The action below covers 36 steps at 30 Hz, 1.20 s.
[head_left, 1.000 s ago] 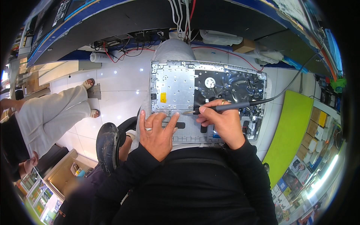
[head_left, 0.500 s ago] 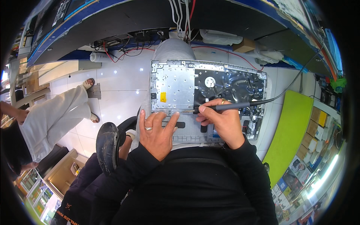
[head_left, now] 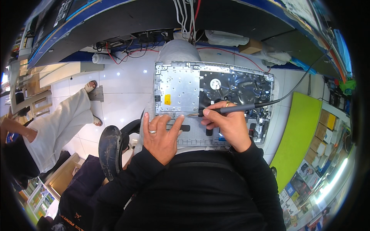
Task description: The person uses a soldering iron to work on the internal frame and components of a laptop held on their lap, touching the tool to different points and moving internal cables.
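A silver laptop palm-rest casing point(head_left: 181, 90) lies inner side up across my lap, with black film point(head_left: 239, 86) over its right part and a small yellow sticker point(head_left: 167, 99) on the metal plate. In my right hand point(head_left: 230, 125) is a soldering iron point(head_left: 239, 108), gripped like a pen. Its tip points left and rests at or just above the lower edge of the metal plate; contact is too small to tell. My left hand point(head_left: 160, 134), a ring on one finger, lies spread on the casing's lower left, fingertips near the iron's tip.
The iron's cord point(head_left: 296, 86) runs up to the right. A black workbench point(head_left: 146, 19) with hanging cables spans the far side. At right stands a lime-green panel point(head_left: 296, 138) beside a display case. A person in pale trousers point(head_left: 61, 127) is at left, near a black armrest point(head_left: 111, 152).
My hands, the iron and the casing stay almost where they were. At left, the person in pale trousers has shifted their arm and body, and another person in dark clothing at lower left has moved.
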Motion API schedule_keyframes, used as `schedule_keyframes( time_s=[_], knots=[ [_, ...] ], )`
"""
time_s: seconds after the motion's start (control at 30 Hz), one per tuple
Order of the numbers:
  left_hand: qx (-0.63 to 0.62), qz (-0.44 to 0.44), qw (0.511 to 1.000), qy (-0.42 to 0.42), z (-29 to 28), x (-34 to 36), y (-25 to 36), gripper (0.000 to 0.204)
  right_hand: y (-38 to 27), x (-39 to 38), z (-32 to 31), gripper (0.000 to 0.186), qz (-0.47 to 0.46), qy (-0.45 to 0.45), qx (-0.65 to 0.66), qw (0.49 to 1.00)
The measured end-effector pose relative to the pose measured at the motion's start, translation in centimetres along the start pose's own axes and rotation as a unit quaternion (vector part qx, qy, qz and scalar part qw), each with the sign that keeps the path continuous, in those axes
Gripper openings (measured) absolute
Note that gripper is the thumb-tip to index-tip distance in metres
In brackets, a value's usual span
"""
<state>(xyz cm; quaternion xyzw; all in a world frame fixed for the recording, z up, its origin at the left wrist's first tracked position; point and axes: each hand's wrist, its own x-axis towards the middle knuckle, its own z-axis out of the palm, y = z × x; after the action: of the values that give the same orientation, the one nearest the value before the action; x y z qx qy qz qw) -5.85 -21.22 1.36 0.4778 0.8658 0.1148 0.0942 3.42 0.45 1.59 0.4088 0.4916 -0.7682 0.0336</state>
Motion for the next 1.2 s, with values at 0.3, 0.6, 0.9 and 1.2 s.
schedule_keyframes(
  time_s=[0.3, 0.6, 0.9, 1.2],
  knots=[
    [0.01, -0.005, 1.0, -0.002, 0.11, -0.1, -0.16, 0.049, -0.11, -0.03, 0.26, 0.024, 0.004, 0.002, -0.009, 1.0],
    [0.012, 0.0, 1.0, 0.0, -0.01, 0.0, -0.05, 0.05, 0.17, -0.05, -0.03, 0.025, -0.004, -0.001, 0.002, 1.0],
    [0.012, 0.001, 1.0, 0.0, 0.0, 0.0, -0.01, 0.05, 0.25, -0.18, -0.1, 0.024, -0.018, 0.0, -0.002, 1.0],
    [-0.013, -0.002, 1.0, 0.006, 0.07, 0.0, 0.09, 0.057, 0.29, -0.33, -0.26, 0.024, -0.013, 0.002, 0.007, 1.0]
  ],
)
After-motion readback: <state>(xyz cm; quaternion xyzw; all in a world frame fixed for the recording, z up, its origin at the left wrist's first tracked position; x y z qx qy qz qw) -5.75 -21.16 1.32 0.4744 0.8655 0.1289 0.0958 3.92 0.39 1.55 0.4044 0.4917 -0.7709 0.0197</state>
